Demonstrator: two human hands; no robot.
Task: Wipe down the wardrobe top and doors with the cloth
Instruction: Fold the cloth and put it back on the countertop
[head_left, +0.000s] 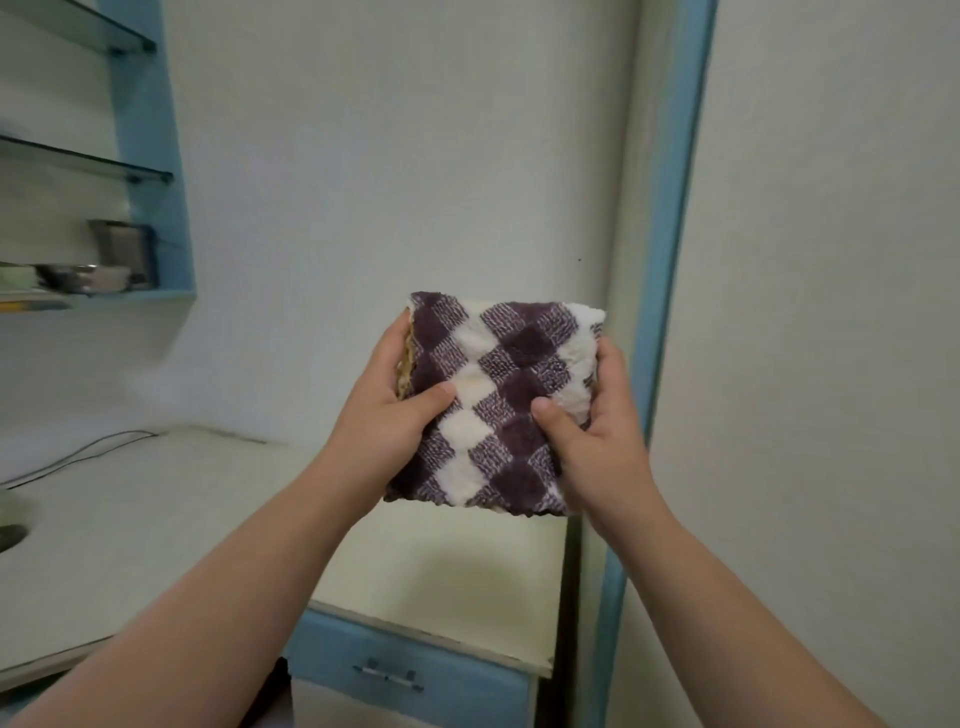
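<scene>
The cloth (498, 400) is up in the air in the middle of the view, folded into a thick square with dark purple and white checks. It is not touching anything but the hands. The left grip (389, 415) holds the cloth's 9 o'clock edge, with the thumb pressed on the front and the fingers tucked behind. The right grip (602, 436) holds the 3 o'clock edge the same way. Both are closed on the cloth, and neither is open. The cloth looks soft, fluffy and light. It will bend and flop, and it could come unfolded if only a corner is held. It is best to keep it folded with a flat hand on the back, so the fluffy side rubs. It will not slip or break. The tall pale wardrobe door (810, 312) with a blue edge is at 3 o'clock, near the cloth but apart from it. At 6 o'clock is a low cabinet top (467, 597) above a blue drawer (410, 670). At 8 o'clock a pale surface (130, 519) has a thin cable (78, 457) on it. Wiping has not begun, I think.
</scene>
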